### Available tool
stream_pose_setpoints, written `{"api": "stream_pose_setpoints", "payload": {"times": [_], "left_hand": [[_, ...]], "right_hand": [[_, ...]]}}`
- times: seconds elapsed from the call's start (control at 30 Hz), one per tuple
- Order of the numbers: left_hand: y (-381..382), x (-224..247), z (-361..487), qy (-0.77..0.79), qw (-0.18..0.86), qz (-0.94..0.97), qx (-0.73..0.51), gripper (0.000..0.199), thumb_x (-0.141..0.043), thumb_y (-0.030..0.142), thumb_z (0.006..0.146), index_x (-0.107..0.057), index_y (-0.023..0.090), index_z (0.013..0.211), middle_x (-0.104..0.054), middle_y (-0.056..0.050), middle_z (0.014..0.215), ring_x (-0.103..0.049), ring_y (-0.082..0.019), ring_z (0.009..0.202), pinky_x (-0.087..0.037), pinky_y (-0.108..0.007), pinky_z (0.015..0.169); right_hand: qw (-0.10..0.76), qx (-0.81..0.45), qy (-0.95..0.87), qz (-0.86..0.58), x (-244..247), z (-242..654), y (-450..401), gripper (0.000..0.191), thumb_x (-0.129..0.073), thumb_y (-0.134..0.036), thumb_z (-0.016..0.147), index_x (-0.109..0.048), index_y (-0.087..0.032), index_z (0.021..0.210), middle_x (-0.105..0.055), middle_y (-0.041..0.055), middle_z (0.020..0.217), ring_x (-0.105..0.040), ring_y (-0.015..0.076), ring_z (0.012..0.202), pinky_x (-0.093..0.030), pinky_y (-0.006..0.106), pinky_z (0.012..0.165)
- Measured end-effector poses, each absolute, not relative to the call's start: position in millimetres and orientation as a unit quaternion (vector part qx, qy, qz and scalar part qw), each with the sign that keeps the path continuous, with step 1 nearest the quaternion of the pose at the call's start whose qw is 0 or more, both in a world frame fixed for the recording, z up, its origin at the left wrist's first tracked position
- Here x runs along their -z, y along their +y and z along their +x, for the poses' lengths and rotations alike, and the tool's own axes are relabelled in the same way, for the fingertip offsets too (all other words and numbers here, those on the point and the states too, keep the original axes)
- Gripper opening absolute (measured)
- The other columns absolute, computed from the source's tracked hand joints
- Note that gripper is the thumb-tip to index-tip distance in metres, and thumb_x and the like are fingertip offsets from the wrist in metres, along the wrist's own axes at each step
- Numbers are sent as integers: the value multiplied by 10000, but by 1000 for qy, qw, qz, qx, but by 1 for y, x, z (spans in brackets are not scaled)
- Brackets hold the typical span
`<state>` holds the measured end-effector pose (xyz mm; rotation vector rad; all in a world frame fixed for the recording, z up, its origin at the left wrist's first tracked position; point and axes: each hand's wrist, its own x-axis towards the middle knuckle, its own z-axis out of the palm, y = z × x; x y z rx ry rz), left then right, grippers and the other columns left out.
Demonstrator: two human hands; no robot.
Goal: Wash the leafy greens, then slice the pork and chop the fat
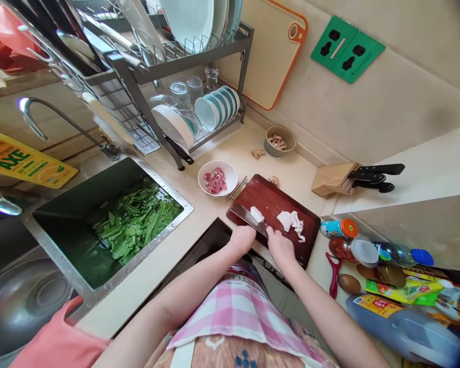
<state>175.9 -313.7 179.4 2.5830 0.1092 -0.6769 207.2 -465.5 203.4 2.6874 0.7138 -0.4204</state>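
Note:
My right hand (281, 249) is closed around the handle of a kitchen knife (244, 212), whose blade points left over the near edge of a reddish-brown cutting board (266, 191). A small white chunk of food (257, 214) is at the blade; whether it lies on the metal or just behind it, I cannot tell. My left hand (243, 240) is curled up close to the near side of the blade, its fingertips hidden. Further right on the board lie a white slice (284, 221) and thin white strips (299, 225).
A white bowl of raw sliced meat (215, 181) stands left of the board. Leafy greens (138, 222) fill part of the sink (187, 208). Behind are a dish rack (191, 66), a basket of chopped pieces (279, 140) and a knife block (334, 179). Jars, bottles and a red peeler (333, 273) crowd the right.

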Motion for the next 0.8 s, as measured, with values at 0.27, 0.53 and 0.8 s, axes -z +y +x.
{"api": "stream_pose_setpoints", "payload": {"times": [0.27, 0.53, 0.8], "left_hand": [[-312, -171, 177, -12, 136, 976, 170, 522, -355, 73, 837, -253, 82, 1348, -634, -150, 769, -647, -236, 714, -494, -320, 602], [-310, -173, 186, -6, 147, 970, 194, 556, -359, 60, 821, -219, 78, 1358, -642, -129, 721, -651, -230, 711, -487, -311, 617], [-313, -175, 182, -6, 133, 971, 200, 584, -340, 43, 814, -177, 73, 1374, -646, -143, 733, -650, -233, 693, -493, -317, 596]], "right_hand": [[48, 247, 223, 942, -229, 238, -478, 249, -335, -331, 879, -506, -220, 1022, -635, 49, 831, -605, 168, 755, -343, 230, 592], [93, 260, 198, 940, -221, 210, -478, 233, -289, -277, 894, -484, -211, 1003, -640, 45, 780, -601, 151, 676, -328, 230, 565], [-25, 284, 218, 934, -221, 231, -456, 267, -313, -261, 886, -506, -162, 1042, -644, 80, 885, -600, 156, 819, -363, 224, 653]]}}
